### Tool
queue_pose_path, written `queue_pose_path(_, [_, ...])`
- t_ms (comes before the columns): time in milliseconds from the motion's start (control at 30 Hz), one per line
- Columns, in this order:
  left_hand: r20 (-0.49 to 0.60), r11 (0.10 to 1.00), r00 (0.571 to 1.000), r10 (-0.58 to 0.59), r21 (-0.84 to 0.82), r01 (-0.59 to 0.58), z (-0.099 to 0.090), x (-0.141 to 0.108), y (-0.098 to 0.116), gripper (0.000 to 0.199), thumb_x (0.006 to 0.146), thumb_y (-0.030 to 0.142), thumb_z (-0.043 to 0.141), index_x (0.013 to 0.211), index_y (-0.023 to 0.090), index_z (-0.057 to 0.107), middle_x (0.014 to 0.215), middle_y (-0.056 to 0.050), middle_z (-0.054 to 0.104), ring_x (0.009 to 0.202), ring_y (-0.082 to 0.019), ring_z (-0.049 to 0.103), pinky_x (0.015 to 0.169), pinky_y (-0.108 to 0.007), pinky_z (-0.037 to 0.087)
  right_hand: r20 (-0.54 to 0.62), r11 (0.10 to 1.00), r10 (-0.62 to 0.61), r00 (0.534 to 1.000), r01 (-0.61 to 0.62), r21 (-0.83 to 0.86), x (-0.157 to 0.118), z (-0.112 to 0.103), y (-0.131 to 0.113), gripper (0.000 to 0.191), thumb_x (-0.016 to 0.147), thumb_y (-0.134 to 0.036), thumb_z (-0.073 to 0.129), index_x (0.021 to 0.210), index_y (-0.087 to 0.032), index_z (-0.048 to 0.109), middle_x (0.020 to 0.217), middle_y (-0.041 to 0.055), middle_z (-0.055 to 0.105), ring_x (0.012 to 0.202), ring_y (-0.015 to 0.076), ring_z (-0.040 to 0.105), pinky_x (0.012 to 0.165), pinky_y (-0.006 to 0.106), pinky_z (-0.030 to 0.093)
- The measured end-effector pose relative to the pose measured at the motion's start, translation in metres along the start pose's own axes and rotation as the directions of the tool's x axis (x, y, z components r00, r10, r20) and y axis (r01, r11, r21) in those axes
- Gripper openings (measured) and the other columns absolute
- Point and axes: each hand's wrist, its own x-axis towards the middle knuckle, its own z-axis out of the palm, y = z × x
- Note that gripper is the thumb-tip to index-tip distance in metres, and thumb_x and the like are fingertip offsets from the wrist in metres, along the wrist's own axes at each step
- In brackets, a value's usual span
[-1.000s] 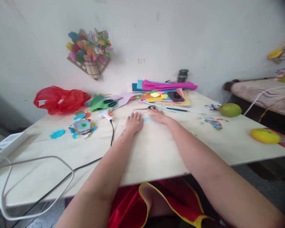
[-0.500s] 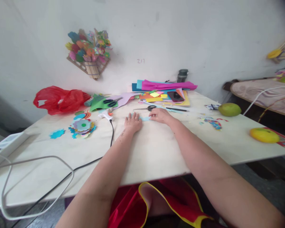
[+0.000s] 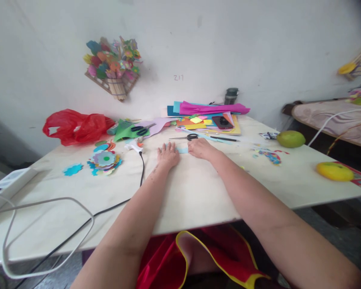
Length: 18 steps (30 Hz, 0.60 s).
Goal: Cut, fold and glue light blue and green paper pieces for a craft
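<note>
**Pale blue strip under both hands**

I have the pale blue flat paper-like strip (image 3: 183, 151) lying on the whitish, smooth-topped surface (image 3: 195, 192), mid-view, between the two bare hands. The left hand (image 3: 168, 155) lies palm down over the strip's 9 o'clock end, its grip released, fingers spread flat. The right hand (image 3: 201, 149) sits at the 3 o'clock end with fingers curled down; I cannot tell whether that grip pinches the strip.

Taking clock directions from the strip, I see black-handled metal scissors (image 3: 192, 137) near, at 12, and a slim black pen-like tool (image 3: 224, 138) between 2 and 3. A white glue gun (image 3: 134, 146) with a black cord rests at 9; beyond it lies a pile of multicoloured scalloped paper-like flowers (image 3: 105, 159).

Towards 10, a second pair of dark-handled scissors (image 3: 140, 130) lies over green and lilac sheets. A crumpled red plastic bag (image 3: 78, 127) sits farther out, between 9 and 10. A dark rectangular phone (image 3: 222, 122) rests on coloured sheets at 2. Well apart, at 3, are an oval green fruit (image 3: 291, 139) and an oval yellow fruit (image 3: 335, 171).
</note>
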Motion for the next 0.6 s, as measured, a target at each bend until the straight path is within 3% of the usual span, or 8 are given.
queue_pose_path(100, [-0.127,0.999,0.992,0.021,-0.041,-0.026,-0.002,0.0,-0.003,0.049,0.086,0.032,0.027,0.133,0.023,0.033,0.143,-0.005,0.027,0.132,-0.024,0.021,0.106,-0.049,0.014,-0.015,1.0,-0.016,1.0,0.016,-0.003,0.0,0.001,0.0,0.028,0.082,-0.018,0.04,0.089,-0.014,0.067,0.093,0.0128,0.065,0.092,0.0233,0.058,0.069,0.03,0.04])
queue_pose_path(233, [-0.333,0.961,0.917,0.218,-0.089,-0.261,-0.006,0.002,-0.011,0.03,0.079,0.03,0.046,0.106,0.024,0.059,0.132,-0.002,0.045,0.124,-0.019,0.034,0.105,-0.039,0.022,-0.043,0.999,-0.037,0.998,0.038,0.015,0.0,0.004,0.002,0.028,0.083,-0.018,0.04,0.09,-0.016,0.067,0.096,0.0108,0.064,0.091,0.0218,0.057,0.068,0.028,0.04])
queue_pose_path(333, [-0.347,0.91,0.879,0.327,-0.137,-0.392,-0.007,0.004,-0.015,0.018,0.073,0.028,0.056,0.088,0.024,0.065,0.113,0.0,0.06,0.109,-0.018,0.047,0.097,-0.034,0.034,-0.043,0.999,-0.035,0.998,0.037,0.031,-0.001,0.005,0.004,0.028,0.083,-0.019,0.04,0.091,-0.017,0.066,0.097,0.0099,0.064,0.091,0.0205,0.057,0.068,0.027,0.039])
queue_pose_path(433, [-0.349,0.902,0.877,0.331,-0.155,-0.402,-0.006,0.006,-0.017,0.014,0.071,0.024,0.058,0.082,0.023,0.066,0.095,-0.001,0.065,0.096,-0.019,0.052,0.088,-0.032,0.04,-0.027,0.999,-0.017,0.999,0.018,0.038,-0.001,0.004,0.004,0.027,0.083,-0.018,0.041,0.092,-0.017,0.066,0.098,0.0099,0.064,0.091,0.0205,0.057,0.068,0.026,0.039])
queue_pose_path(600, [-0.358,0.888,0.863,0.356,-0.158,-0.432,-0.003,0.01,-0.018,0.011,0.072,0.022,0.057,0.078,0.021,0.066,0.085,-0.003,0.063,0.085,-0.017,0.054,0.081,-0.029,0.042,-0.038,0.999,-0.021,0.999,0.023,0.043,-0.002,0.004,0.005,0.027,0.082,-0.017,0.041,0.09,-0.019,0.067,0.098,0.0087,0.064,0.092,0.0198,0.057,0.068,0.026,0.039])
